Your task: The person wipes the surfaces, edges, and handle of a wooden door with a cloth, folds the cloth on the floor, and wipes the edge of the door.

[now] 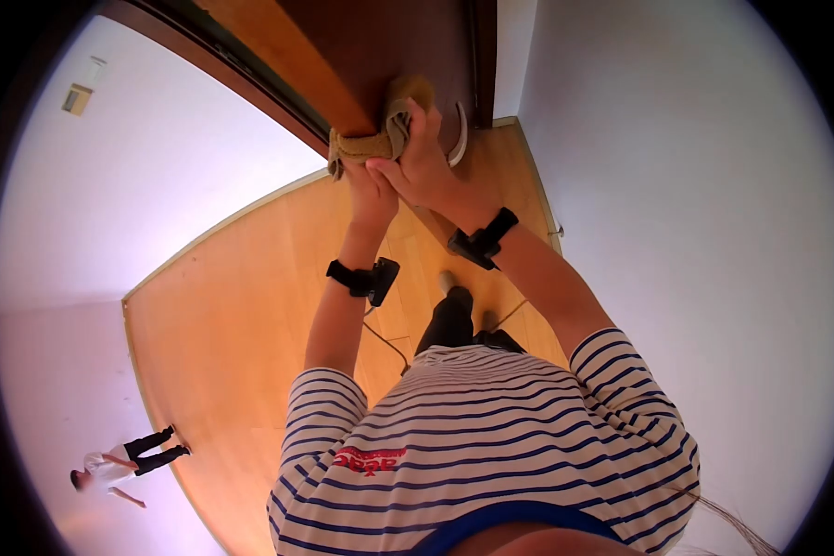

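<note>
A tan cloth (366, 146) is wrapped around the edge of the dark brown door (380, 46), near the curved metal handle (459, 136). My left hand (371, 193) is closed on the cloth's lower left part, with its fingertips hidden behind the cloth. My right hand (423, 162) presses the cloth from the right side, its fingers bent over it and its thumb near my left hand. Each of my wrists wears a black strap with a small device.
Around the door runs a dark frame (484, 65). White walls (676, 232) stand on both sides of the wooden floor (222, 306). Another person (111, 468) stands by the wall at the lower left. A wall switch (77, 99) is at the upper left.
</note>
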